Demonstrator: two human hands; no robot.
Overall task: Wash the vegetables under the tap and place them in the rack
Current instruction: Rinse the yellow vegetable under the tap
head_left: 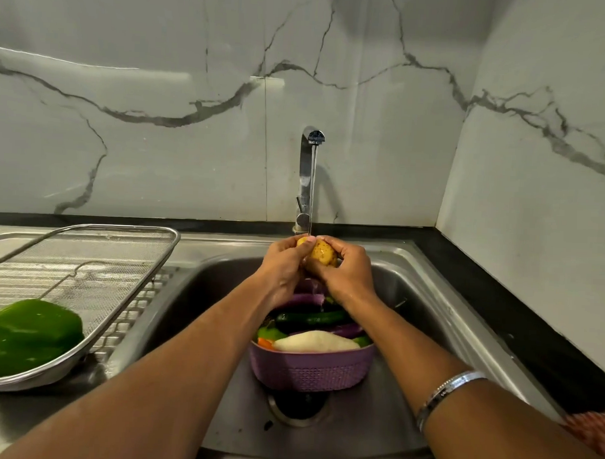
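1. Cupping the potato [324, 253] under the tap [309, 167] stream, left hand [282, 263] and right hand [347, 270] curl round it above the sink [429, 302]; keep turning it so every side rinses.
2. Grip firmly, since wet skin likely slips; then carry it left to the rack [128, 257] beside the green pepper [26, 336].
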